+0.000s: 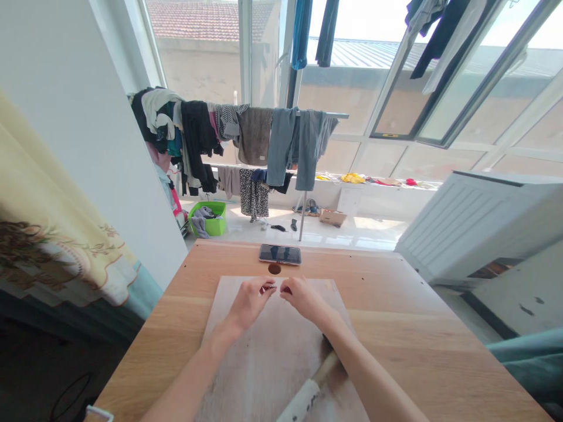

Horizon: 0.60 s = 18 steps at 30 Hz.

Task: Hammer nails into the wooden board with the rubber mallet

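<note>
Left hand: the left hand [250, 303] is curled over the cutting board, its fingertips pinching a small dark-red piece [266, 289]; the piece is too small to identify.
Right hand: the right hand [305, 299] is curled the same way, just beside the left, with its fingers closed around a second dark-red piece [287, 290].
Under the hands: a pale, mottled cutting board [272, 363] lies on the table [396, 310], and both hands hover just above it.
Near the right forearm: a tool with a pale speckled handle [305, 401] lies across the board's lower right; its far end passes beneath the forearm, so its kind is hidden.
Ahead on the table: a dark round slice [274, 268] sits just beyond the board's far edge, next to a smartphone [280, 254] lying flat.
Beyond the table: a green basket [206, 218] holding grey clothes stands on the floor, near a drying rack [323, 115] hung with clothes.
Background: open windows [440, 76] fill the far wall, with a white radiator cover [479, 225] to the right and a yellow curtain [57, 234] to the left.
</note>
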{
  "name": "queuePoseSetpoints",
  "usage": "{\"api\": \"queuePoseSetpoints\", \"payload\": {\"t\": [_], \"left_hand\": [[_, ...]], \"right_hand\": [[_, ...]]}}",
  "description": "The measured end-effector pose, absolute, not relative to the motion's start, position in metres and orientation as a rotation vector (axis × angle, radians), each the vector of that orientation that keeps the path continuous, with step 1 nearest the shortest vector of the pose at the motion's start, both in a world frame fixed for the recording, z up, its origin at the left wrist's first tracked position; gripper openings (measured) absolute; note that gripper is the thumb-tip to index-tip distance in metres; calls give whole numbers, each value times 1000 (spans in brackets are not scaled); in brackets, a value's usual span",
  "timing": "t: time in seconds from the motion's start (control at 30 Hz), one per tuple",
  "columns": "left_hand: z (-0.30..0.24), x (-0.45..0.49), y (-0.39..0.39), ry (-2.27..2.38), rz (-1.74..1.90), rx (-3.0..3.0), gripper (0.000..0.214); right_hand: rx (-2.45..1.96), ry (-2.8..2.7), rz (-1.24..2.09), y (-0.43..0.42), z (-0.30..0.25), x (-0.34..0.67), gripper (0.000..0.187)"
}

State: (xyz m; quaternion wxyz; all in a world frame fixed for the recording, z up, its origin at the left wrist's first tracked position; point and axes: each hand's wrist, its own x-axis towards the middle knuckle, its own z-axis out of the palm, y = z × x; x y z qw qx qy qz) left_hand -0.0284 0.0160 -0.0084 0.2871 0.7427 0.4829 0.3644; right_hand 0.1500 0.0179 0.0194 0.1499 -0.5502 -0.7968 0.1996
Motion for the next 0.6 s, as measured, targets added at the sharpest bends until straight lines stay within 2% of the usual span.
{"api": "queuePoseSetpoints", "payload": {"t": [0.13,0.27,0.43,0.6], "left_hand": [[-5,-37,2,1214,933,2005,12],[-8,-45,-16,1184,871,2001,15],[-4,-79,-48,1199,755,2192,40],[-24,-147,-85,1446,777,2264,33]], "right_hand": [[-1506,-2236,586,13,26,150,26],[-1412,-2223,698,-4,39,155,22],[-1304,-2207,933,-33,47,160,20],[-1384,-1983,790,-75,36,203,29]]}}
